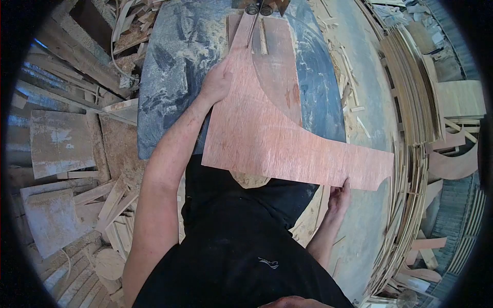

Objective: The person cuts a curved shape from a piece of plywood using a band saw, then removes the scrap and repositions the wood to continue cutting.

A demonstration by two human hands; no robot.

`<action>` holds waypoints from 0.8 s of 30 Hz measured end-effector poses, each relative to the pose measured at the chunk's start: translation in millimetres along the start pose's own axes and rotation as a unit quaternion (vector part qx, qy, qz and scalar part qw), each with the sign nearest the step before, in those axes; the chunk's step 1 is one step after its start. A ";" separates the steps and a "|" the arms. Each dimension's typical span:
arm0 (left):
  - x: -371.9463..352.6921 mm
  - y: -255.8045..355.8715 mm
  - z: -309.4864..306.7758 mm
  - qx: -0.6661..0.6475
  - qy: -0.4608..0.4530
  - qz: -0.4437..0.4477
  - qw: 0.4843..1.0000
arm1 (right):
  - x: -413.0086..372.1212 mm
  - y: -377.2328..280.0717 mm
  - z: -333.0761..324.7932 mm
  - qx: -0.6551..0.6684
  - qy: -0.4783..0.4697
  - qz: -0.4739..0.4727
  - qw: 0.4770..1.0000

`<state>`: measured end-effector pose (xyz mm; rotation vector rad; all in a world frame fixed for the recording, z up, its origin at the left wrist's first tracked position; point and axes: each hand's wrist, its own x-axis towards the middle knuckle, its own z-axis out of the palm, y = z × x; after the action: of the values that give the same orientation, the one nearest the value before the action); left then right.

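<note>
A reddish plywood piece (262,133) with a long concave curve lies partly over a blue, dust-covered saw table (169,66). Its narrow end reaches up to the saw's guide rollers (259,9) at the top of the view. My left hand (218,82) grips the left edge near the narrow part. At the lower right edge, my right hand (339,197) holds the sheet with its thumb on top, the other fingers underneath and mostly hidden. Under the curve lies a flat reddish board (280,72) with a slot in it.
Tall stacks of thin plywood sheets (411,87) stand along the right. Wood offcuts (115,205) and sawdust-covered boards (61,141) crowd the left side. Scraps (354,102) lie on the floor beside the table. Curved cut pieces (454,159) rest at the far right.
</note>
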<state>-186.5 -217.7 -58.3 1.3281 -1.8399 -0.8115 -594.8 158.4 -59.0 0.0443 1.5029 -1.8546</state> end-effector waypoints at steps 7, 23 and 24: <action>0.0 7.1 -4.6 0.008 -0.006 -0.008 1.000 | 16.9 -3.6 -25.3 -0.013 0.016 0.033 0.999; 5.9 -7.9 5.4 -0.009 0.036 0.025 0.999 | 38.9 -37.3 -44.5 -0.061 0.047 -0.033 0.996; 6.5 -6.2 5.4 -0.015 0.040 0.029 0.999 | 36.8 -37.1 -40.5 -0.057 0.055 -0.037 0.996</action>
<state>-189.3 -225.1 -65.1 1.2658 -1.7886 -0.7415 -658.5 176.0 -57.6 0.0368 1.7046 -1.8471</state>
